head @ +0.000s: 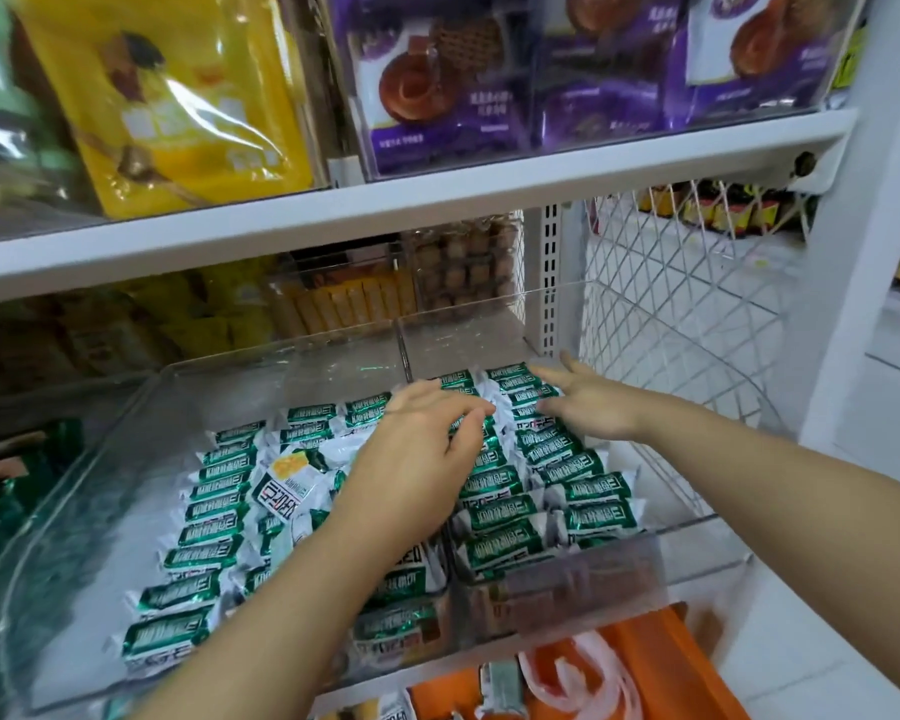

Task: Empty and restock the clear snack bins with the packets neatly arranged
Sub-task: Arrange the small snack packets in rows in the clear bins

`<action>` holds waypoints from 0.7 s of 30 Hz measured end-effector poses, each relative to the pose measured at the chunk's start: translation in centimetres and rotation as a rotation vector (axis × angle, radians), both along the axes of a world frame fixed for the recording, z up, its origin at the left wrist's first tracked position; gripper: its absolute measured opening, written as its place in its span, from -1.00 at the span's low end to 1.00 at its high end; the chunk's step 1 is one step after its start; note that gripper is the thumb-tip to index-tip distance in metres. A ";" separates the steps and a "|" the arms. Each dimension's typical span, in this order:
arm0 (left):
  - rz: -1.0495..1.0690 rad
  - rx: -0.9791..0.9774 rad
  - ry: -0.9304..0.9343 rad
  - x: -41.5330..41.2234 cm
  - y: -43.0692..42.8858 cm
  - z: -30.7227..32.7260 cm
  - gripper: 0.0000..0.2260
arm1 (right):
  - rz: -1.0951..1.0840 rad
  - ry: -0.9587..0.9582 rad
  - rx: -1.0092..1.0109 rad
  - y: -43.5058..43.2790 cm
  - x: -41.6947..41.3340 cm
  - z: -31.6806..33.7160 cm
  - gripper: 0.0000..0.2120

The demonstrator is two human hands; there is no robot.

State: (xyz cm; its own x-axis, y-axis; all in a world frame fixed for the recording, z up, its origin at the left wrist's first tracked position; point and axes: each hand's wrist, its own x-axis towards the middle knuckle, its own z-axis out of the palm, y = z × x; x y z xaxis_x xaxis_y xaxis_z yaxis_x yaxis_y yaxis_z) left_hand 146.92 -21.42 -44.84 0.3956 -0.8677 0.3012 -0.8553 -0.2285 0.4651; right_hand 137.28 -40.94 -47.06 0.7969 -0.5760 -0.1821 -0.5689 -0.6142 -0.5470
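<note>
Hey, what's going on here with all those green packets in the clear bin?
A person is restocking a clear bin with green-and-white packets. Both hands are over its right compartment: the right hand lies flat on the far packets, and the left hand has bent fingers on the row beside them; whether it grips one is unclear. That compartment holds two neat rows; the left one has one tidy row along its left side and several loose packets.
</note>
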 end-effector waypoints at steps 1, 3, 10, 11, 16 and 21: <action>0.001 0.002 0.002 -0.1 0.0 0.0 -0.71 | -0.022 0.005 0.009 -0.2 0.3 -0.2 -0.46; 0.004 0.004 0.005 -0.2 0.0 0.0 -0.70 | -0.068 -0.004 0.069 -0.8 0.7 -0.7 -0.52; 0.022 0.003 0.026 -0.3 0.0 0.1 -0.69 | -0.082 -0.058 0.055 -0.4 1.0 -1.6 -0.61; 0.022 0.001 0.029 -0.3 -0.1 0.1 -0.69 | -0.096 -0.087 0.059 -0.4 1.0 -1.7 -0.61; 0.021 0.012 0.028 -0.2 -0.1 0.1 -0.69 | -0.095 -0.126 0.051 -0.3 1.3 -1.3 -0.58; 0.025 0.024 0.025 -0.2 -0.1 0.1 -0.69 | 0.197 0.109 -0.026 1.0 -1.4 0.5 -0.36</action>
State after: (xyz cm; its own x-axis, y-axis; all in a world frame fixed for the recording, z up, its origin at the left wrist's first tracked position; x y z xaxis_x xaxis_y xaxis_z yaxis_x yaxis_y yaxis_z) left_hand 146.72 -21.52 -44.79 0.4243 -0.8644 0.2699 -0.8373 -0.2610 0.4805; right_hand 135.84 -39.92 -46.52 0.8709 -0.4170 -0.2602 -0.4915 -0.7321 -0.4717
